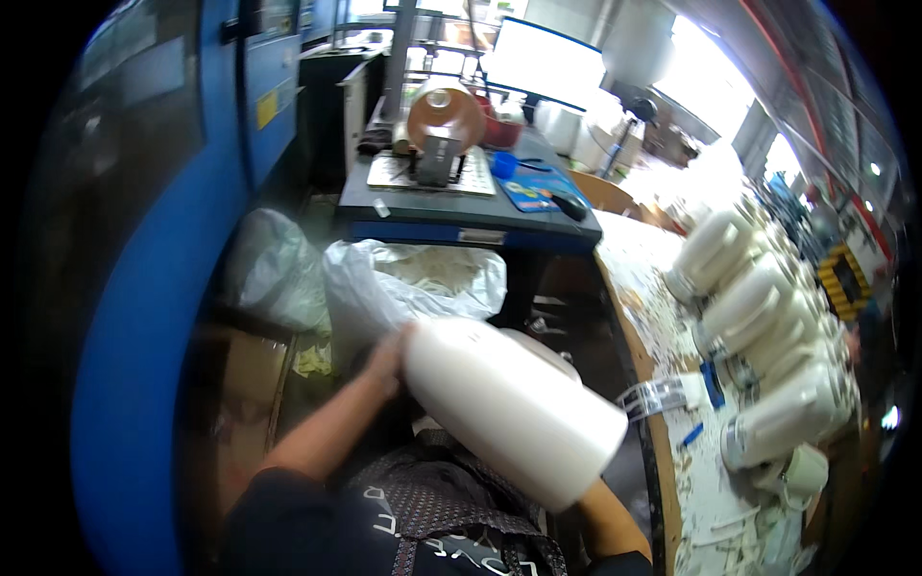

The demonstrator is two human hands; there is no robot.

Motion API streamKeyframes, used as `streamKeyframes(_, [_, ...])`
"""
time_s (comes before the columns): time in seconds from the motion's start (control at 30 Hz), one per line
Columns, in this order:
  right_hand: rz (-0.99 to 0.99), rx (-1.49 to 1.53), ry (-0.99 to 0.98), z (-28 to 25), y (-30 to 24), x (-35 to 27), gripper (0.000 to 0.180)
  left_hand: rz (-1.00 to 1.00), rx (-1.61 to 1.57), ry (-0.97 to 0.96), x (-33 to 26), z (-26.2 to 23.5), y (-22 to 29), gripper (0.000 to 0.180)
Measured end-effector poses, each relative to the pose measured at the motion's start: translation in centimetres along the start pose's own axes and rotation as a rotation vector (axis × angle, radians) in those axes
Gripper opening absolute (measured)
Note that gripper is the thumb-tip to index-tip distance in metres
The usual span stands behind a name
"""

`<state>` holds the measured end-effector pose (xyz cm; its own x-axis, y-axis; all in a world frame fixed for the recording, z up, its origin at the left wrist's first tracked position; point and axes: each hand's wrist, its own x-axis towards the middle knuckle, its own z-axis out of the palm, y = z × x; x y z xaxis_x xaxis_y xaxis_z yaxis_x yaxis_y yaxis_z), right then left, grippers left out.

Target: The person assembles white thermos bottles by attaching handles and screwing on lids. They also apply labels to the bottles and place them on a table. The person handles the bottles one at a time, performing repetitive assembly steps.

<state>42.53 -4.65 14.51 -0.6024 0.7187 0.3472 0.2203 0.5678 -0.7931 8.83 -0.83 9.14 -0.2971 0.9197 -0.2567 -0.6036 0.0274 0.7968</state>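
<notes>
A large white plastic jug (pixel 509 403) is held tilted in front of my body, slanting from upper left to lower right. Part of its handle (pixel 547 355) shows along the far side. My left hand (pixel 389 357) grips the upper left end, its fingers partly behind the jug and blurred. From the lower right my right forearm (pixel 615 523) reaches up behind the jug, which hides that hand. Beyond the jug stands a white plastic bag (pixel 370 293) with pale scraps in it.
Several similar white jugs (pixel 783 413) lie stacked along the white workbench (pixel 639 259) at right, near a blue-handled tool (pixel 711 384). Ahead is a dark desk (pixel 432 206) with a monitor (pixel 545 62) and mouse (pixel 569 204). A blue machine (pixel 144 317) borders the left.
</notes>
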Motion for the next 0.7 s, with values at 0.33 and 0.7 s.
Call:
streamKeyframes(0.33, [0.218,0.382,0.056,6.9,3.8,9.4,0.023,-0.078,0.067,-0.011,-2.3,1.7,-6.2,0.042])
streamKeyframes(0.7, [0.773,0.196,-0.503,-7.9,6.7,3.2,0.022,0.471,0.204,0.135,-4.2,-9.4,12.1,0.046])
